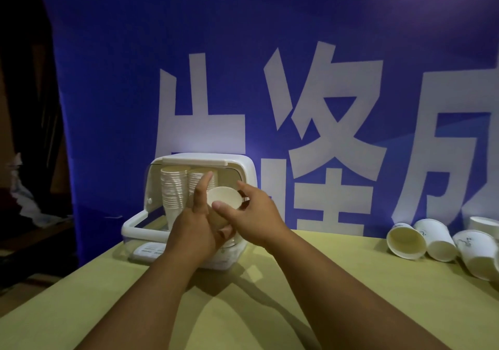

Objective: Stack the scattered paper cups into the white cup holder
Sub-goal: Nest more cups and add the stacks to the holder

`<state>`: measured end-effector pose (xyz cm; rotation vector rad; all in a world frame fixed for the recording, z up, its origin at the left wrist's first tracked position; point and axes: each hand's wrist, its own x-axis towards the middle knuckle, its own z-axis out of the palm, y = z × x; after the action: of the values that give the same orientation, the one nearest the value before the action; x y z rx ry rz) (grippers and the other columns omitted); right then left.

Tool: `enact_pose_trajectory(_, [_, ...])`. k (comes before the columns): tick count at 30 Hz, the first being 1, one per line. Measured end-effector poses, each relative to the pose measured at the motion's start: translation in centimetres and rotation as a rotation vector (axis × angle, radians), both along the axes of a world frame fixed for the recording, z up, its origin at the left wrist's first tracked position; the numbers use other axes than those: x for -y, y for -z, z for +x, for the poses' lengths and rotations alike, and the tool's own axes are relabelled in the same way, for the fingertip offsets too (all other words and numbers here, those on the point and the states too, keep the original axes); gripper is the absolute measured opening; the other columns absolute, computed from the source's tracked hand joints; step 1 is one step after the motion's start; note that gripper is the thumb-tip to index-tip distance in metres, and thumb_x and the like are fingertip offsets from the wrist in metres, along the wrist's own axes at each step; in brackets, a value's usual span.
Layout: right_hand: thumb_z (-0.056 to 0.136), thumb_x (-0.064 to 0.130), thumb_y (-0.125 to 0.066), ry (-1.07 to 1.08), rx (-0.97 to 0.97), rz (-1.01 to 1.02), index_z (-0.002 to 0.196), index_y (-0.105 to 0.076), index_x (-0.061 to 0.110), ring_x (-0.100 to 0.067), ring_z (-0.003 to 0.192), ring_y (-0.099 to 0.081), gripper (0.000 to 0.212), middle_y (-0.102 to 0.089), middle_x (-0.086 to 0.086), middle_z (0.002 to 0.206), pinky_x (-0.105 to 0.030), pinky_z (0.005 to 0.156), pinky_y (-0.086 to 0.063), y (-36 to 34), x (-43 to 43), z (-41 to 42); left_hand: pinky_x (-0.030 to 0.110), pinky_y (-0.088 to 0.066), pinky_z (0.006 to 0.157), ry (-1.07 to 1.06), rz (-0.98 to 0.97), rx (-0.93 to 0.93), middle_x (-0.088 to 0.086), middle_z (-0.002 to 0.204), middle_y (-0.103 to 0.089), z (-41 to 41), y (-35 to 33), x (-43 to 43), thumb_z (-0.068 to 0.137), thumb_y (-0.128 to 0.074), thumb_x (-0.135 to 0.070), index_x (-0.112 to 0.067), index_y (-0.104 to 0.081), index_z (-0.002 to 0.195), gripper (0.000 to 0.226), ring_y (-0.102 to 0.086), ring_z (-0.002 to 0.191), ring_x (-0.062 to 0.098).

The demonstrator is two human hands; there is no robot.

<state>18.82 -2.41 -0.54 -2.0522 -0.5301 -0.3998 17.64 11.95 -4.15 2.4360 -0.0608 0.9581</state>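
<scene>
Gripping paper cup (224,199) between left hand (193,227), right hand (253,214)

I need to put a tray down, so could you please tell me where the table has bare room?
Bare table lies between the cup holder and the loose cups, below the banner, and nearer between the forearms. Crowded: the holder's mouth, where left hand and right hand hold a paper cup, and the right edge.

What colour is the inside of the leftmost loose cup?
Pale cream, on the leftmost loose cup, head view.
</scene>
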Motion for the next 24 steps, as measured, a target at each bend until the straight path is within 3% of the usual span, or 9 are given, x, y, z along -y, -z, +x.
enact_pose_trajectory(3, [0.097, 0.044, -0.057, -0.003, -0.045, 0.053, 0.147, -0.045, 0.023, -0.017, 0.122, -0.058, 0.055, -0.056, 0.001, 0.142, -0.031, 0.096, -0.049, 0.4, 0.0, -0.2, 0.039, -0.05, 0.096, 0.014, -0.045, -0.036, -0.003, 0.155, -0.038, -0.1, 0.1, 0.1, 0.084, -0.077, -0.049, -0.042, -0.018, 0.153, 0.091, -0.05, 0.128, 0.021])
enact_pose_trajectory(5, [0.101, 0.031, -0.054, 0.025, -0.048, -0.016, 0.141, -0.054, 0.021, -0.018, 0.12, -0.058, 0.041, -0.059, 0.001, 0.138, -0.027, 0.095, -0.046, 1.0, 0.0, -0.1, 0.032, -0.047, 0.09, 0.018, -0.06, -0.042, -0.005, 0.143, -0.046, 0.0, 0.4, 0.0, 0.091, -0.068, -0.049, -0.027, -0.047, 0.143, 0.061, -0.048, 0.116, 0.014])
enact_pose_trajectory(8, [0.1, 0.019, -0.056, 0.05, -0.029, -0.144, 0.133, -0.062, 0.02, -0.015, 0.108, -0.061, 0.033, -0.064, 0.001, 0.129, -0.021, 0.088, -0.046, 2.2, 0.0, -0.1, 0.033, -0.051, 0.087, 0.014, -0.088, -0.021, 0.001, 0.125, -0.062, 0.5, 0.7, -0.4, 0.101, -0.051, -0.037, -0.02, -0.066, 0.119, 0.029, -0.056, 0.102, 0.012])
enact_pose_trajectory(10, [0.099, 0.018, -0.058, 0.065, -0.018, -0.179, 0.134, -0.061, 0.02, -0.016, 0.109, -0.062, 0.035, -0.064, 0.002, 0.129, -0.02, 0.089, -0.046, 2.6, 0.0, 0.1, 0.035, -0.055, 0.083, -0.015, -0.059, -0.028, 0.004, 0.111, -0.067, 0.7, 0.7, -0.4, 0.103, -0.044, -0.031, -0.02, -0.067, 0.104, 0.025, -0.06, 0.092, 0.013])
enact_pose_trajectory(14, [0.097, 0.025, -0.063, 0.102, -0.016, -0.126, 0.131, -0.063, 0.024, -0.015, 0.11, -0.062, 0.034, -0.064, 0.006, 0.127, -0.025, 0.091, -0.047, 2.2, 0.9, -0.2, 0.036, -0.055, 0.084, -0.066, -0.051, 0.05, -0.003, 0.114, -0.062, 0.2, 0.6, 0.2, 0.1, -0.05, -0.033, -0.022, -0.064, 0.114, 0.022, -0.056, 0.099, 0.014])
enact_pose_trajectory(18, [0.095, 0.024, -0.064, 0.243, -0.004, -0.061, 0.105, -0.069, 0.024, -0.009, 0.086, -0.063, 0.011, -0.068, 0.007, 0.098, -0.024, 0.08, -0.053, 1.7, 3.9, -0.8, 0.031, -0.047, 0.074, -0.025, 0.044, 0.233, -0.009, 0.091, -0.056, -0.9, -0.3, 3.2, 0.094, -0.054, -0.035, -0.025, -0.06, 0.088, 0.013, -0.05, 0.087, 0.013])
enact_pose_trajectory(21, [0.095, 0.023, -0.064, 0.359, 0.004, -0.072, 0.093, -0.066, 0.023, -0.009, 0.075, -0.062, 0.002, -0.064, 0.007, 0.082, -0.021, 0.071, -0.054, 1.7, 7.3, -1.5, 0.028, -0.046, 0.058, 0.093, -0.04, 0.07, -0.009, 0.073, -0.058, -1.9, -0.5, 6.5, 0.096, -0.055, -0.032, -0.024, -0.059, 0.076, 0.022, -0.055, 0.071, 0.013])
enact_pose_trajectory(24, [0.094, 0.023, -0.065, 0.435, -0.01, -0.117, 0.093, -0.064, 0.023, -0.009, 0.073, -0.061, 0.002, -0.063, 0.007, 0.08, -0.018, 0.062, -0.048, 2.2, 12.0, -2.7, 0.028, -0.046, 0.057, 0.154, -0.031, -0.078, -0.008, 0.072, -0.061, -2.4, -0.4, 9.6, 0.095, -0.058, -0.033, -0.024, -0.061, 0.075, 0.022, -0.058, 0.07, 0.012])
